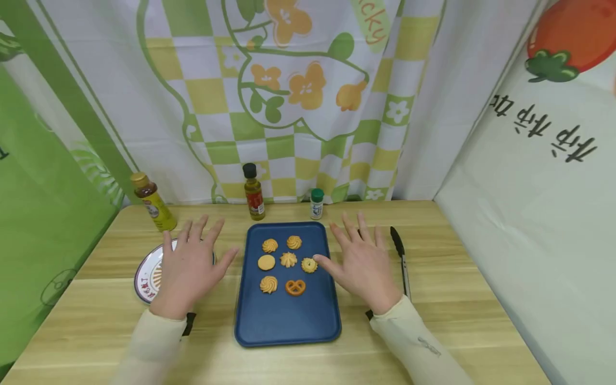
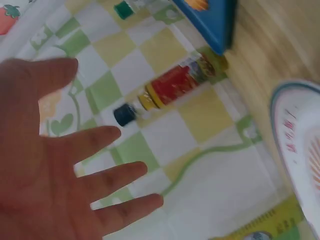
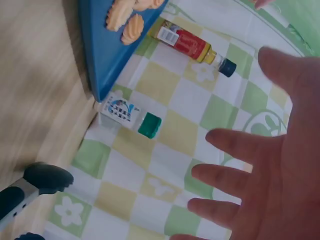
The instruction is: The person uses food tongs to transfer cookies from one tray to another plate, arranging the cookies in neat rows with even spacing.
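Fingers spread, my left hand (image 1: 190, 270) hovers over a white patterned plate (image 1: 143, 280) and partly hides it. My right hand (image 1: 363, 264) is likewise spread, above a pair of black-tipped metal tongs (image 1: 405, 270) that it partly covers. Neither hand holds anything. Between them lies a dark blue tray (image 1: 289, 323). Several swirled and round cookies, such as a flat round cookie (image 1: 266, 262), sit on it with a small pretzel (image 1: 295, 287). The right thumb overlaps a ring-shaped cookie (image 1: 309, 266) in the head view. In both wrist views the palms show bare.
Along the back edge stand a yellow-labelled bottle (image 1: 156, 206), an oil bottle (image 1: 254, 195) with a black cap, and a small green-capped shaker (image 1: 316, 205). A checked curtain (image 1: 289, 155) hangs behind the wooden table (image 1: 457, 321). A dark piece (image 1: 189, 324) shows beside the left wrist.
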A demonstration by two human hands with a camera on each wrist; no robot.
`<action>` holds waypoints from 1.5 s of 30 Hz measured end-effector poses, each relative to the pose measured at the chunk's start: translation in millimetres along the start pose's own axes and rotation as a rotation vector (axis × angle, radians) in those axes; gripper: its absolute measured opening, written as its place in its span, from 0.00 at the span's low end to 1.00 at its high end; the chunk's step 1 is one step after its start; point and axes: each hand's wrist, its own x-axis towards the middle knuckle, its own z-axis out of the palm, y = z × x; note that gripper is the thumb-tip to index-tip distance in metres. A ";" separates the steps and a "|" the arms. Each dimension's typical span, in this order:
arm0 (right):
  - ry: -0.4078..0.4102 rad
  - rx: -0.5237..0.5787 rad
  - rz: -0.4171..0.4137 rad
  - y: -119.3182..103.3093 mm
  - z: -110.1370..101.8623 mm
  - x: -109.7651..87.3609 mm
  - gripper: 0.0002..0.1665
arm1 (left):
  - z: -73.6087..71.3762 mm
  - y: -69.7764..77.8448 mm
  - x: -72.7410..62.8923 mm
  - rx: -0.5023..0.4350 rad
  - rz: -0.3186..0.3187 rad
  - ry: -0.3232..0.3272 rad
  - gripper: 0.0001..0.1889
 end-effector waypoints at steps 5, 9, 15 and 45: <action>0.003 0.031 -0.032 7.6 0.5 -2.6 0.50 | -1.8 -34.0 0.3 -0.027 0.003 0.075 0.28; -0.054 0.038 -0.055 17.2 3.4 -8.3 0.49 | -4.8 -68.4 -1.0 -0.077 -0.054 0.023 0.24; -0.055 0.075 -0.025 29.1 6.8 -21.5 0.45 | -3.5 -101.3 -5.7 -0.129 -0.107 -0.038 0.25; -0.134 0.110 0.304 111.9 7.6 -58.6 0.55 | 5.2 -210.2 -18.3 -0.393 -0.401 -0.284 0.32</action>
